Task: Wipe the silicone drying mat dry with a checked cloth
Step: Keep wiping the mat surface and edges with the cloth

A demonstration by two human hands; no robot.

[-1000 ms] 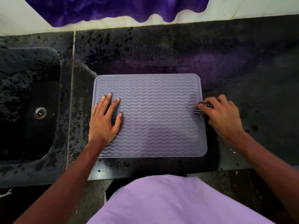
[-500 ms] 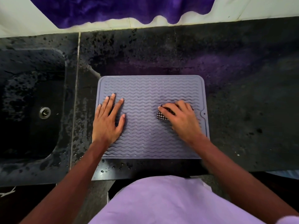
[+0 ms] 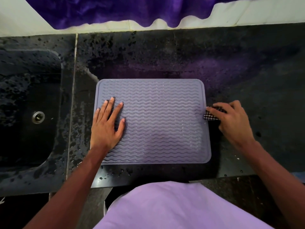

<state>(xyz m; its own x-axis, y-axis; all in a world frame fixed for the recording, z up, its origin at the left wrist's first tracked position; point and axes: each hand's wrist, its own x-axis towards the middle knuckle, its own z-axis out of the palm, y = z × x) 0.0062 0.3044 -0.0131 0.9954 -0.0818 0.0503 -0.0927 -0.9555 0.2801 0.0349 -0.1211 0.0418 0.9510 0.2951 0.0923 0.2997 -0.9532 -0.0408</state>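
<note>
Sliding out from the middle of the silicone drying mat [image 3: 161, 126], where it pressed half a second ago, the right hand [image 3: 231, 119] now sits at the mat's right edge, fingers curled round the bunched checked cloth [image 3: 210, 116], which touches that edge. The left hand [image 3: 105, 128] stays flat on the mat's other side, fingers straight and spread. Beneath both lies the dark, wet desk [image 3: 247, 71].

Grey-lilac wavy-ribbed mat [image 3: 158, 119], black-and-white checked cloth [image 3: 210, 116], speckled black counter [image 3: 181, 55]

Home kitchen, dark stone counter [image 3: 247, 66], sunken sink [image 3: 24, 80] with drain [image 3: 38, 117]
</note>
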